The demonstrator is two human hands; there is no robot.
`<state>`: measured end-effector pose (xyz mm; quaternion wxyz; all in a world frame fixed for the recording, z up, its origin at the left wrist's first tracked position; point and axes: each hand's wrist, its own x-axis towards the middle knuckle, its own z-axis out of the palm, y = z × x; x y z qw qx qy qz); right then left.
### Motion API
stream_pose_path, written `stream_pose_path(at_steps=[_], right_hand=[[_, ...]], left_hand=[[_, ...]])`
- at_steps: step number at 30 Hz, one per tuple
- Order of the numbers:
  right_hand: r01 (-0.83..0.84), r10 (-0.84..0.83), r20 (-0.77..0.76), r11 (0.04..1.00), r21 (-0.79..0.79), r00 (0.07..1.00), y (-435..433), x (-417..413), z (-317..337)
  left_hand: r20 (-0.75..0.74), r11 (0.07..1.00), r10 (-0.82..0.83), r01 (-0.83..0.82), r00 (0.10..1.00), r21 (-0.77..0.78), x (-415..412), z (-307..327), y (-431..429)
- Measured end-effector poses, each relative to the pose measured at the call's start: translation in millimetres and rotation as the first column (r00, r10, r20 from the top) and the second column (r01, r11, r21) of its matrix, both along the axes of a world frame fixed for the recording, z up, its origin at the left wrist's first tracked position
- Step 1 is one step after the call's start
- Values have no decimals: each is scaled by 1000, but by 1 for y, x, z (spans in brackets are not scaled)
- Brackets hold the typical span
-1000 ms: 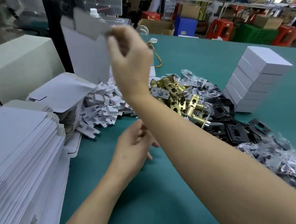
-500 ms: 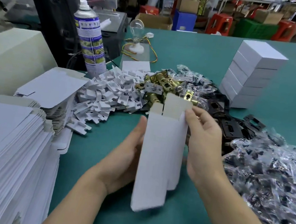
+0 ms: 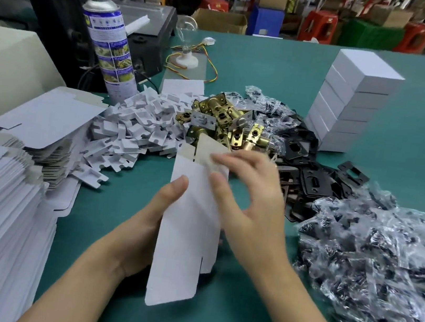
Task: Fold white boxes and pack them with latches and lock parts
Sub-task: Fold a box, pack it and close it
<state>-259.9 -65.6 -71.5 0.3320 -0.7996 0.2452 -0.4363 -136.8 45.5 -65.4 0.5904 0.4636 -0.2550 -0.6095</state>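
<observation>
A white box sleeve is held upright at the centre of the green table, gripped along its 9 o'clock edge by the left hand. Within the last half second the right hand has been shifted onto the top flap, which is pinched between blurred fingers and thumb. Flap folding is judged begun. The brass latches lie unpacked at 12 o'clock.

Fingers of the left hand behind the white box, right hand motion-blurred, bagged parts past the right edge

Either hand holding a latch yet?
No, the left hand and right hand both grip the white box; brass latches lie piled behind it.
</observation>
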Motion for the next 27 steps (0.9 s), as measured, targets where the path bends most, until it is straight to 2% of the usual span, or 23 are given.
stream_pose_path(at_steps=[2, 4, 7, 10, 13, 15, 20, 23, 27], right_hand=[[-90, 83, -127, 995, -50, 988, 2, 3, -1], [-136, 127, -194, 990, -32, 973, 1, 3, -2], [-105, 106, -141, 994, 15, 984, -3, 1, 0], [-65, 70, -67, 994, 83, 995, -5, -1, 3], [-37, 49, -112, 994, 104, 993, -6, -2, 4], [-30, 44, -115, 992, 120, 992, -6, -2, 4], [-16, 16, -2, 993, 121, 1000, -5, -1, 3], [-38, 35, 29, 989, 141, 999, -6, -2, 3], [-149, 130, 76, 922, 357, 989, -8, 0, 2]], left_hand=[[-36, 1000, -12, 11, 999, -14, 3, -2, 2], [7, 1000, -28, 28, 1000, -12, 2, 1, 4], [46, 997, -70, 68, 996, 45, -6, 13, 0], [67, 986, -147, 151, 987, -65, -5, 15, -1], [22, 989, -145, 144, 989, 34, -3, 11, 3], [45, 987, -156, 155, 987, 32, 2, 0, 7], [20, 998, -50, 50, 999, 24, 5, 3, 6], [102, 1000, 25, -25, 994, -7, 6, 4, 3], [154, 982, 187, -190, 970, 2, 11, -1, -2]])
